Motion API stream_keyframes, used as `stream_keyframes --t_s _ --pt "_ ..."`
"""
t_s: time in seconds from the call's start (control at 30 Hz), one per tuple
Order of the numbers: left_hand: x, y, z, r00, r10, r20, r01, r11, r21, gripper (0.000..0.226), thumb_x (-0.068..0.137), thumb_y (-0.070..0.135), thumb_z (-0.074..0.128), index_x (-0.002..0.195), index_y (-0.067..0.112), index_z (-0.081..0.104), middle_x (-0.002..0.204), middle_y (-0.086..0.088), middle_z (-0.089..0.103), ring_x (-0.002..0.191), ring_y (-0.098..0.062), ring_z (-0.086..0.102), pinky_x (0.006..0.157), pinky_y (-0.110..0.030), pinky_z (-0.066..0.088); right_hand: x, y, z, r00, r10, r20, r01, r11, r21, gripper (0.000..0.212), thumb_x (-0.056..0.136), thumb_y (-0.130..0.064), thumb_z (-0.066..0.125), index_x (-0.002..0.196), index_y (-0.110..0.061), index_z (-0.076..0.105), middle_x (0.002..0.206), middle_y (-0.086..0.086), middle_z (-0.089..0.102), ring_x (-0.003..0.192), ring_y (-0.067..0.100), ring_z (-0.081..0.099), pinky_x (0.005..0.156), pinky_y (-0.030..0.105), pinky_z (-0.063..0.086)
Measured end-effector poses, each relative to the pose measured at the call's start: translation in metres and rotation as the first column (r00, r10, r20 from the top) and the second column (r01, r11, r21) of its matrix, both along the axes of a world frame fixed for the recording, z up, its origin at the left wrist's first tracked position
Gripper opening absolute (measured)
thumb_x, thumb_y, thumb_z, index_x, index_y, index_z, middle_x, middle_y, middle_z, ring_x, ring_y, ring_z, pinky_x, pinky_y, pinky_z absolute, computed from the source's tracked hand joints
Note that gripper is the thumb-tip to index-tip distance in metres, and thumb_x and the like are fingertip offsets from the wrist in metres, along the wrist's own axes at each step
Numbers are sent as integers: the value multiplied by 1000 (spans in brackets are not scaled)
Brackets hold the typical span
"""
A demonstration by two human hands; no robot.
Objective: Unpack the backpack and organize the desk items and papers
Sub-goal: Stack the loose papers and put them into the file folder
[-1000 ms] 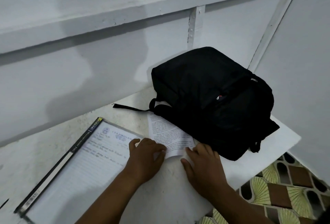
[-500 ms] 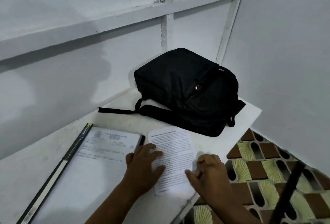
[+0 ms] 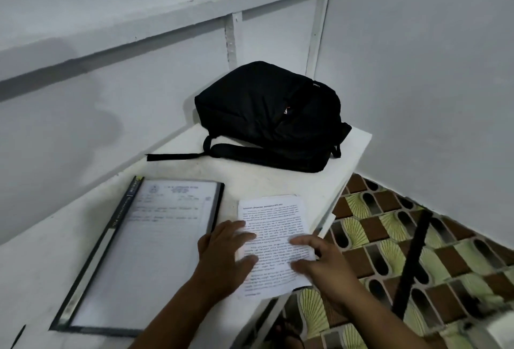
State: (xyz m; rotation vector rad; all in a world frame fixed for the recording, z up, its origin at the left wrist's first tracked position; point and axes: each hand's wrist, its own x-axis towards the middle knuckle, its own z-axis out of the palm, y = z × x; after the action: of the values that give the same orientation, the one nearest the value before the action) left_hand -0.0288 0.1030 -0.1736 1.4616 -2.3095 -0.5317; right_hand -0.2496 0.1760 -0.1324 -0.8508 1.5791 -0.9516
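We press the paper flat on the desk with both hands, left and right, fingers straight and spread; backpack lies behind

The backpack is set at the desk's far corner, with the folder nearer and the printed sheet just right of it.

Bare forearms, left grip, right grip
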Motion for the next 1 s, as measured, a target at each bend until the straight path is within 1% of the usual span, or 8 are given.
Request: stream_keyframes --t_s 0.13,0.3,0.37,0.5,0.7,0.77,0.87,1.0 --pt "8 10 0 996 40 -86 -33 996 83 58 74 69 45 124 45 60 140 30 32 133 13 22 113 -20 12 5 6 20 999 43 -32 -44 998 -48 48 83 7 67 112 -31 70 113 -6 71 97 24 70 87 50 56" --pt "13 11 41 912 186 -366 -18 909 416 42 90 41 67 129 47 51 134 28 49 122 8 47 106 -25 41 23 2 45 986 166 -16 -164 954 -250 54 88 7 64 120 -36 65 115 -29 64 101 -18 58 74 5 47" --pt "21 9 56 795 315 -519 28 835 549 48 87 39 73 129 49 51 137 17 55 124 -4 54 104 -33 48 29 -7 49 975 210 -69 -221 927 -304 55 88 1 67 121 -43 63 124 -31 60 111 -21 50 83 5 44" --pt "46 8 75 388 583 -714 204 701 684 65 82 7 75 134 38 52 127 -5 68 113 -27 67 86 -38 58 42 -32 56 945 301 -128 -327 875 -356 53 88 -9 71 122 -48 59 133 -31 55 126 -13 43 100 20 40" --pt "72 13 86 104 662 -742 88 737 670 68 73 -10 73 131 23 59 121 -14 70 108 -38 68 75 -43 60 67 -75 53 869 493 33 -456 826 -333 56 80 5 75 118 -34 64 120 -7 68 109 16 66 86 34 58" --pt "83 21 88 78 660 -747 10 749 663 72 68 -9 77 131 22 58 119 -12 71 107 -35 68 75 -40 60 77 -88 49 825 564 14 -531 784 -322 60 72 -1 81 117 -37 64 124 -7 65 111 18 64 89 38 58" --pt "99 43 93 167 661 -731 -203 749 631 74 67 -5 76 131 26 58 124 -6 69 110 -25 68 83 -36 58 98 -99 40 707 706 28 -672 684 -286 71 64 -10 85 122 -43 61 133 -9 58 119 16 60 94 41 56" --pt "108 81 101 251 719 -647 -456 678 577 70 80 -15 66 130 34 56 120 9 70 108 -13 68 86 -29 57 124 -103 28 582 813 24 -783 568 -252 58 78 -7 79 121 -41 63 134 -12 57 114 10 63 91 35 57"
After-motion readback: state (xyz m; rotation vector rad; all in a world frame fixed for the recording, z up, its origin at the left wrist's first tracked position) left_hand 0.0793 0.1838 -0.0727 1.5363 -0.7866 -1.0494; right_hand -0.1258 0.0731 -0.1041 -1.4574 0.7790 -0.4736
